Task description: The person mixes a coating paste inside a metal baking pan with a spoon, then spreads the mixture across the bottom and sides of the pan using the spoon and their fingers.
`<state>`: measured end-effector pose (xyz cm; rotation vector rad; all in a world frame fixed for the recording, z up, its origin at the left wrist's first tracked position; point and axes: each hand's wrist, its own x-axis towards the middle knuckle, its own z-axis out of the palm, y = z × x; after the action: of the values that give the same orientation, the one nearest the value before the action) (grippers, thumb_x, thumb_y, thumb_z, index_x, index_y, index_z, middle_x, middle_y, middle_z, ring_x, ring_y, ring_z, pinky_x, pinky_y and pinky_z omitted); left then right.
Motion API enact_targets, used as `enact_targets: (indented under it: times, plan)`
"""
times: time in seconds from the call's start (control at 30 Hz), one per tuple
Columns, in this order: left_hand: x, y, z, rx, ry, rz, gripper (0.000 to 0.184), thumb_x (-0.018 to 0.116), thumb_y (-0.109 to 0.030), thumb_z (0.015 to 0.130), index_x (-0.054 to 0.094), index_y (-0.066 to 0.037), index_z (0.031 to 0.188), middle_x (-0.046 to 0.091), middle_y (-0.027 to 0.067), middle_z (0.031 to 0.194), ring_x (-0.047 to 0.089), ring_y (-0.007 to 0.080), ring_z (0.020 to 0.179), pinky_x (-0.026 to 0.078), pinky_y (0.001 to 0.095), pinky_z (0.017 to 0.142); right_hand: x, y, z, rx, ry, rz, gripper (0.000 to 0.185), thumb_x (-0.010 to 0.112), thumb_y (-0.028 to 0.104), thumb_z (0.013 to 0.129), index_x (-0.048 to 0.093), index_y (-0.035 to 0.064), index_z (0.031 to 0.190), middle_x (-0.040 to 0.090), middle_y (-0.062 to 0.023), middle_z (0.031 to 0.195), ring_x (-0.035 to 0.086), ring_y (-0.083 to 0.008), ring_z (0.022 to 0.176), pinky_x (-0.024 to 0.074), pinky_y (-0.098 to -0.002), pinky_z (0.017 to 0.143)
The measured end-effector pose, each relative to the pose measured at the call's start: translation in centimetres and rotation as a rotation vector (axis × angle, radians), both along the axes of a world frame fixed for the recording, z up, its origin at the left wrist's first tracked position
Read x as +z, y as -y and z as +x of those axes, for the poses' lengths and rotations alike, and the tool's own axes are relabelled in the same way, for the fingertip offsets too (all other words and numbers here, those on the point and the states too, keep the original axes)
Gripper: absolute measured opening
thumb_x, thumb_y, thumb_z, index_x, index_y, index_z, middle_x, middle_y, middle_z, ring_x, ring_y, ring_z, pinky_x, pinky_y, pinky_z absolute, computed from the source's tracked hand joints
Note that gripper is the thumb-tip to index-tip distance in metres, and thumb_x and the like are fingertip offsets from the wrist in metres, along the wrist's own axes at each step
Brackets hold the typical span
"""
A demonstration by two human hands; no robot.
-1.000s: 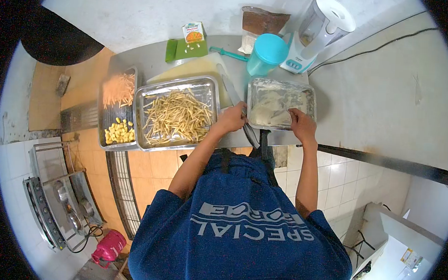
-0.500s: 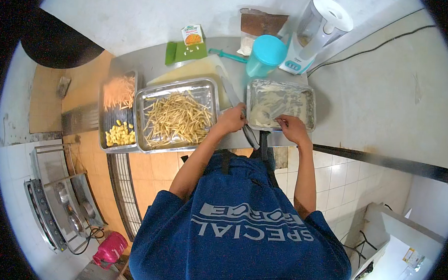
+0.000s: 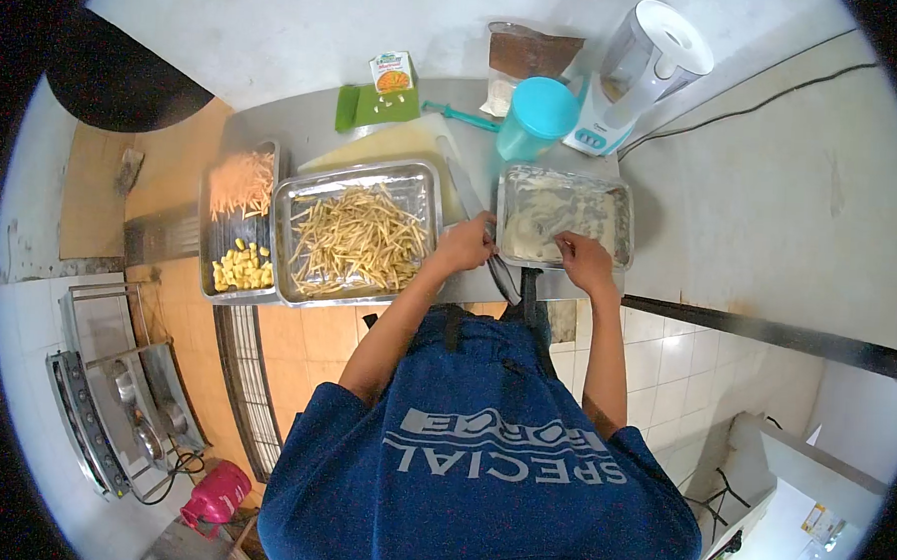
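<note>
Two bare hands over the grey table (image 3: pixel 275 122). Right hand (image 3: pixel 587 263): fingers drawn narrow, tips down at the pale powder or paste (image 3: pixel 546 219) inside the rectangular metal tray (image 3: pixel 630 228), toward its near side. Can't tell if anything is pinched.

Left hand (image 3: pixel 463 245): at the left side of that tray, fingers curled. Long metal blade (image 3: pixel 460 182) pokes out just beyond it, dark curved handle (image 3: pixel 506 280) on its near side; hand covers the part between. Can't tell if it's gripping that or the rim.

Just left of left hand: larger shiny metal tray (image 3: pixel 413 181) with a heap of thin pale-yellow strips (image 3: pixel 355 241). Farther left, dark-bottomed metal tray (image 3: pixel 233 227): orange shreds (image 3: pixel 242 184) at the far end, yellow chunks (image 3: pixel 242 269) at the near end.

Beyond left hand: pale cutting board (image 3: pixel 374 142), partly under the larger tray, and turquoise plastic utensil (image 3: pixel 463 116). Farther and to the left, flat green item (image 3: pixel 361 109) with small white bits and a printed packet (image 3: pixel 391 71).

Beyond right hand, past its tray: turquoise lidded container (image 3: pixel 538 114), brown-and-clear bag (image 3: pixel 530 58) behind it, white-and-turquoise blender (image 3: pixel 653 69) to the right.
</note>
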<state>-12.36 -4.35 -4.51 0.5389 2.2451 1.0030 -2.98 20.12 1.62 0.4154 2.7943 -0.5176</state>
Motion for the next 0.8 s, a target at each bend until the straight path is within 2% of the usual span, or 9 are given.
enact_targets:
  times: [0.13,0.27,0.37,0.47,0.53,0.67,0.73,0.77,0.8]
  plan:
    - [0.3,-0.2,0.0,-0.031,-0.065,-0.071,0.050,0.072,-0.022,0.082,0.052,-0.010,0.126,0.074,0.0123,0.093,0.069,0.0348,0.094,0.053,0.0471,0.082,-0.5,-1.4,0.0,0.094,0.036,-0.161,0.032,0.053,0.036,0.098,0.071,0.0176,0.116,0.072,-0.0139,0.106,0.068,-0.0374,0.095,0.0528,-0.0492,0.085]
    - [0.3,-0.1,0.1,-0.012,-0.023,-0.027,0.050,0.072,-0.022,0.082,0.052,-0.010,0.126,0.074,0.0139,0.094,0.069,0.0361,0.095,0.052,0.0477,0.082,-0.5,-2.5,-0.2,0.018,-0.072,-0.181,0.032,0.053,0.037,0.098,0.072,0.0175,0.115,0.072,-0.0138,0.105,0.068,-0.0375,0.096,0.0526,-0.0490,0.085]
    - [0.7,-0.1,0.1,-0.006,-0.020,-0.010,0.050,0.072,-0.021,0.082,0.051,-0.010,0.126,0.074,0.0140,0.094,0.068,0.0358,0.097,0.052,0.0481,0.083,-0.3,-2.3,-0.1,-0.055,-0.135,-0.091,0.033,0.052,0.038,0.098,0.072,0.0172,0.114,0.072,-0.0127,0.106,0.067,-0.0376,0.098,0.0518,-0.0499,0.087]
    - [0.3,-0.2,0.0,-0.009,-0.033,0.009,0.052,0.072,-0.023,0.081,0.051,-0.009,0.126,0.073,0.0167,0.096,0.067,0.0375,0.099,0.052,0.0490,0.084,-0.7,-1.0,0.2,0.021,0.017,0.065,0.033,0.053,0.039,0.097,0.073,0.0163,0.112,0.072,-0.0129,0.106,0.067,-0.0380,0.097,0.0518,-0.0494,0.087]
    - [-0.5,-0.5,0.3,-0.030,-0.150,-0.098,0.055,0.073,-0.020,0.082,0.048,-0.008,0.130,0.073,0.0151,0.100,0.069,0.0354,0.097,0.053,0.0468,0.084,-1.1,-0.1,0.5,0.135,0.064,-0.093,0.033,0.055,0.039,0.096,0.073,0.0160,0.110,0.072,-0.0132,0.108,0.067,-0.0385,0.099,0.0518,-0.0495,0.088]
    - [-0.8,-0.4,0.1,-0.031,-0.153,-0.080,0.057,0.074,-0.020,0.081,0.048,-0.007,0.129,0.073,0.0156,0.101,0.069,0.0363,0.097,0.053,0.0470,0.084,-2.6,-0.9,0.3,0.103,0.034,-0.211,0.034,0.056,0.039,0.096,0.074,0.0138,0.109,0.072,-0.0138,0.108,0.067,-0.0372,0.099,0.0522,-0.0478,0.088]
    - [-0.2,-0.3,0.1,-0.040,-0.142,-0.044,0.058,0.074,-0.019,0.080,0.047,-0.006,0.129,0.073,0.0154,0.100,0.069,0.0362,0.096,0.053,0.0472,0.083,-2.9,-1.8,0.2,0.115,-0.101,-0.397,0.027,0.061,0.026,0.096,0.073,0.0061,0.109,0.074,-0.0109,0.093,0.069,-0.0242,0.081,0.0530,-0.0369,0.073]
    - [-0.2,-0.3,0.0,-0.041,-0.141,-0.044,0.058,0.074,-0.019,0.080,0.047,-0.006,0.129,0.073,0.0154,0.100,0.069,0.0362,0.096,0.053,0.0472,0.083,-3.0,-2.3,0.2,0.114,-0.100,-0.397,0.027,0.061,0.026,0.096,0.073,0.0061,0.109,0.074,-0.0109,0.093,0.069,-0.0242,0.081,0.0530,-0.0369,0.073]
    - [-0.4,-0.3,0.0,-0.041,-0.128,-0.043,0.057,0.074,-0.018,0.081,0.048,-0.006,0.129,0.073,0.0153,0.099,0.070,0.0360,0.095,0.053,0.0471,0.083,-2.4,-2.6,0.0,0.081,-0.066,-0.477,0.026,0.061,0.024,0.096,0.073,0.0043,0.109,0.073,-0.0081,0.089,0.064,-0.0186,0.075,0.0503,-0.0331,0.069]
